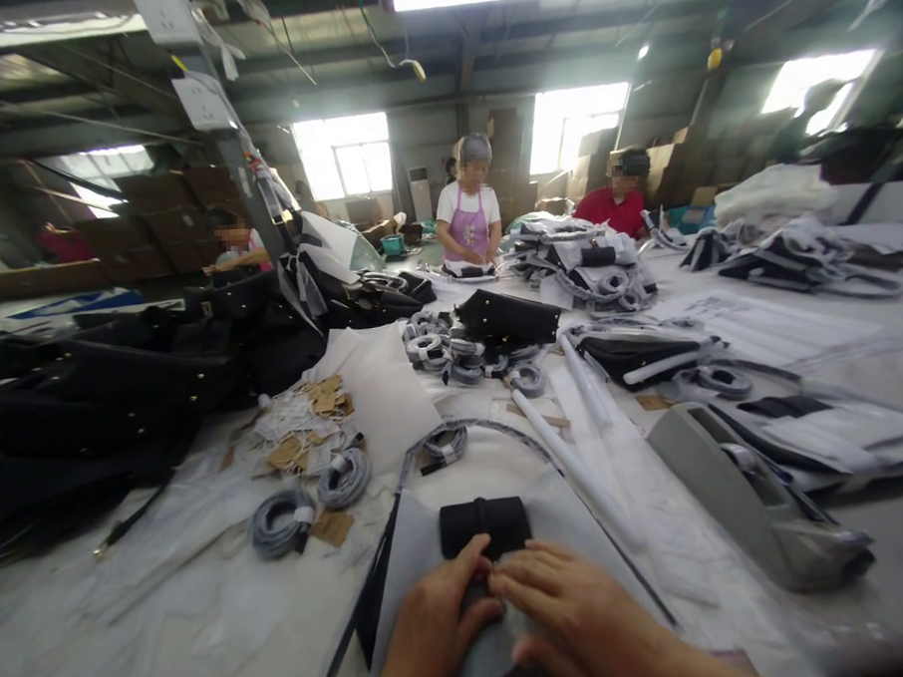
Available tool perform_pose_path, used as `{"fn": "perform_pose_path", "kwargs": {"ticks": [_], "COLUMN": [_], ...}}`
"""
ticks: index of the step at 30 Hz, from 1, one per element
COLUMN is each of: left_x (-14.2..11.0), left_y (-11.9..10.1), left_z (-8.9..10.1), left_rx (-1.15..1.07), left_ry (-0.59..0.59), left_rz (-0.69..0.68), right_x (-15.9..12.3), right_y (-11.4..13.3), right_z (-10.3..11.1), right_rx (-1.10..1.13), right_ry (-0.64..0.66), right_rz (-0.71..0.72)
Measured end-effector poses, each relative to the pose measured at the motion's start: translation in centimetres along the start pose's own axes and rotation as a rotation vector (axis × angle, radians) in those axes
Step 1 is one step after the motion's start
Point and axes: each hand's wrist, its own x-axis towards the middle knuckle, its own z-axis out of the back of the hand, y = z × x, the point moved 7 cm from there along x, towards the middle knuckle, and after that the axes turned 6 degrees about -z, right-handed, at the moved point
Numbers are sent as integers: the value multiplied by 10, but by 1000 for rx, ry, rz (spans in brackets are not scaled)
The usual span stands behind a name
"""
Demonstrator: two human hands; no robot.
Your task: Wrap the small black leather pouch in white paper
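Observation:
In front of me lies a black bag (369,592) covered with whitish wrapping sheet (411,540), its wrapped handle (500,426) arching away. A short black flap (483,522) lies on top of the sheet. My left hand (438,614) is at the flap's near edge, thumb and forefinger curled toward each other; what they hold is hidden. Beside it, my right hand (564,603) has its fingers stretched out, fingertips meeting the left hand just below the flap. Inside the handle's arch rests a grey wrapped coil (445,444).
Grey wrapped coils (280,523) and brown tags (306,425) lie to the left, before piled black bags (124,378). A grey tape dispenser (750,495) stands at right, near white rolls (573,463). Across the table are a person in a pink apron (470,223) and one in red (610,207).

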Motion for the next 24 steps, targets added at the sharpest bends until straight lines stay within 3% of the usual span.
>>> {"fn": "perform_pose_path", "kwargs": {"ticks": [3,7,11,14,17,20,24], "left_x": [2,-5,-29,-45,-48,-42,-37], "left_y": [-13,-41,-36,-23,-10,-3,0], "left_z": [13,31,38,32,21,13,15], "left_rx": [20,359,712,731,692,649,631], "left_ry": [8,120,136,107,137,224,293], "left_rz": [-101,-462,-661,-679,-585,-474,-465], "right_x": [-29,-42,-42,-41,-36,-28,-19], "right_y": [-1,-18,-20,-21,-26,-31,-29], "right_z": [-11,-26,-35,-42,-46,-45,-40], "right_rx": [-263,-447,-471,-453,-384,-291,-219], "right_ry": [-42,-88,-148,-156,-132,-40,90], "right_rz": [190,187,191,195,151,59,-22]}}
